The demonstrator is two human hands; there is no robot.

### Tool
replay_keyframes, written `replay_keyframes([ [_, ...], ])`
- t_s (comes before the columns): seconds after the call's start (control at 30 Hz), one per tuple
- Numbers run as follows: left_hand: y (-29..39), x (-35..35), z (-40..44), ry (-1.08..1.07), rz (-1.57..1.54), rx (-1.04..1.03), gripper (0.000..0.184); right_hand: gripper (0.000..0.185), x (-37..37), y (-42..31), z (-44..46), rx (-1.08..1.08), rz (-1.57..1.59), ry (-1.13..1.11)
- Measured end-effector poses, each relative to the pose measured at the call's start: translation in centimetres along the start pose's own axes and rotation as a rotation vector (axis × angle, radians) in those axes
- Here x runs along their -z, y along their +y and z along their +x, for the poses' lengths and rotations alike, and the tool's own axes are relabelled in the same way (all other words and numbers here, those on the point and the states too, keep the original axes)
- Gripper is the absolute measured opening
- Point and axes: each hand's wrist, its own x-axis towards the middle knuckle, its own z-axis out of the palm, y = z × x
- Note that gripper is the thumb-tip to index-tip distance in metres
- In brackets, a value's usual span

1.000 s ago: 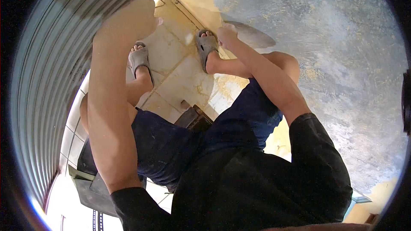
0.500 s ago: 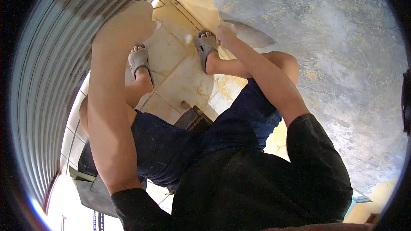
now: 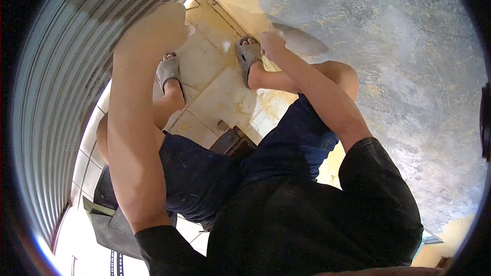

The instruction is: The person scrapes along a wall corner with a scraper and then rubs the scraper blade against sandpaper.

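Note:
My left hand point(image 3: 164, 23) is held out ahead at the upper left, close to the corrugated metal sheet, with its fingers curled in. The back of the hand hides whatever those fingers hold. Over by the wall, my right hand point(image 3: 273, 44) is also closed, above and beside the sandal point(image 3: 249, 60) on my right foot. Anything inside its grip is too small or hidden to make out. Between the two hands, a small pale blurred spot point(image 3: 226, 46) shows over the floor. A second grey sandal point(image 3: 169, 71) sits below my left hand.
Corrugated metal point(image 3: 56, 87) rises along the left. On the right stands a rough grey-blue wall point(image 3: 399, 71). Yellowish dust marks the tiled floor point(image 3: 209, 102). A dark box-like object point(image 3: 235, 142) lies between my legs, partly hidden by my shorts point(image 3: 199, 174).
The whole view has shifted slightly. Both hands stay closed in nearly the same places, with only a small movement to the right in the picture.

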Motion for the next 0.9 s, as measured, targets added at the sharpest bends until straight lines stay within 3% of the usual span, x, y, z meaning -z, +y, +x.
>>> replay_keyframes([
  [0.07, 0.4, 0.8, 0.1, -0.197, 0.022, 0.085, 0.042, 0.012, -0.2, 0.1, 0.3, -0.049, 0.083, 0.009],
  [0.23, 0.4, 0.5, 0.3, -0.177, 0.006, 0.046, 0.043, 0.015, 0.2, 1.9, 4.9, -0.235, 0.227, -0.101],
  [0.3, 0.8, 0.9, -0.3, -0.204, 0.020, 0.066, 0.043, 0.009, 0.5, 2.6, 5.8, 0.191, -0.746, -0.307],
  [0.33, 0.9, 1.0, -0.4, -0.203, 0.008, 0.069, 0.042, 0.009, 0.6, 2.7, 6.5, 0.193, -0.745, -0.304],
  [0.4, 0.9, 0.8, -0.4, -0.204, -0.005, 0.073, 0.041, 0.006, 0.1, -0.2, 3.1, -0.146, -0.104, -0.018],
  [0.8, 0.6, 0.9, -0.1, -0.152, 0.041, 0.055, 0.039, 0.016, -0.2, 0.1, -0.1, 0.028, -0.129, 0.059],
  [0.83, 0.5, 0.6, -0.1, -0.163, 0.092, 0.048, 0.039, 0.016, 3.0, 2.6, 4.0, 0.030, -0.133, 0.058],
  [0.9, 0.4, 0.2, 0.4, -0.172, 0.145, 0.032, 0.038, 0.017, 1.9, 7.4, 12.8, 0.054, -0.468, -0.438],
])
